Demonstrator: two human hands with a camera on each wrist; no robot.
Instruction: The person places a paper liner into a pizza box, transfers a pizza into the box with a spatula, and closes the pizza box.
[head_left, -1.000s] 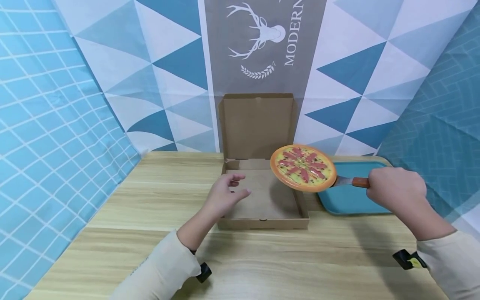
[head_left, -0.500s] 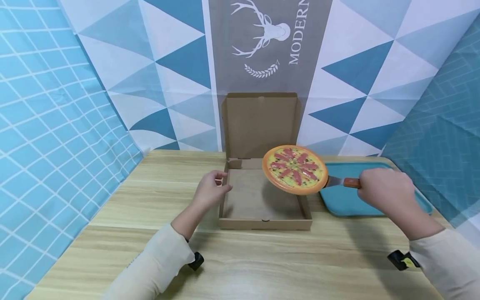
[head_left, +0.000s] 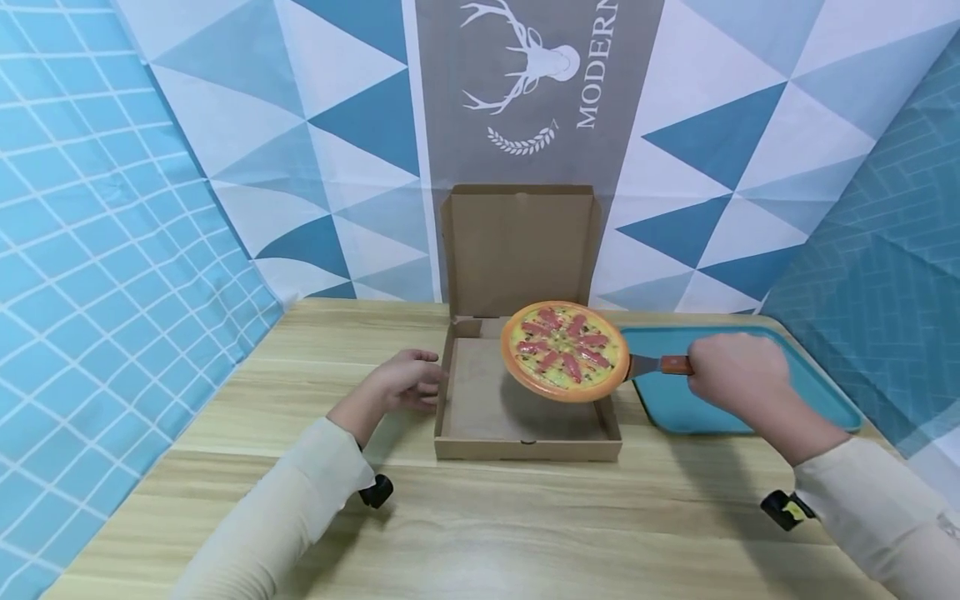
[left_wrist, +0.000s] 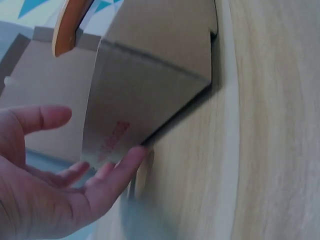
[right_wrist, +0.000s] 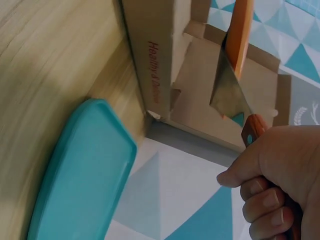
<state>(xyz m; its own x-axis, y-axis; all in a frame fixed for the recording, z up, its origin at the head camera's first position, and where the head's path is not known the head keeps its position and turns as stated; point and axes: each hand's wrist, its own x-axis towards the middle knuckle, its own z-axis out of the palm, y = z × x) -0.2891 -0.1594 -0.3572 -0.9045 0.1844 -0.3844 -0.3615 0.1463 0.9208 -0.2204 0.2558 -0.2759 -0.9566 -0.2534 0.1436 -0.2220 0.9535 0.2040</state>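
Note:
My right hand [head_left: 738, 371] grips the brown wooden handle of a pizza server [right_wrist: 231, 95], whose metal blade runs under a round pizza [head_left: 566, 352]. The pizza, with an orange crust and red strips on yellow, is held up over the right half of an open cardboard pizza box [head_left: 480, 392]. The box's lid [head_left: 521, 250] stands upright at the back. At the box's left side is my left hand [head_left: 408, 382], its fingers spread and relaxed. In the left wrist view its fingertips [left_wrist: 132, 155] are at the lower edge of the box's side wall; contact is hard to tell.
A teal tray [head_left: 697, 421] lies on the wooden table [head_left: 480, 517], right of the box. Behind the table's far edge hangs a patterned backdrop [head_left: 360, 167]. A blue gridded cloth [head_left: 112, 250] bounds the left side.
The right hand has carried the pizza on the server leftward and slightly lower over the box. My left hand has drawn back from over the box to its left outer side.

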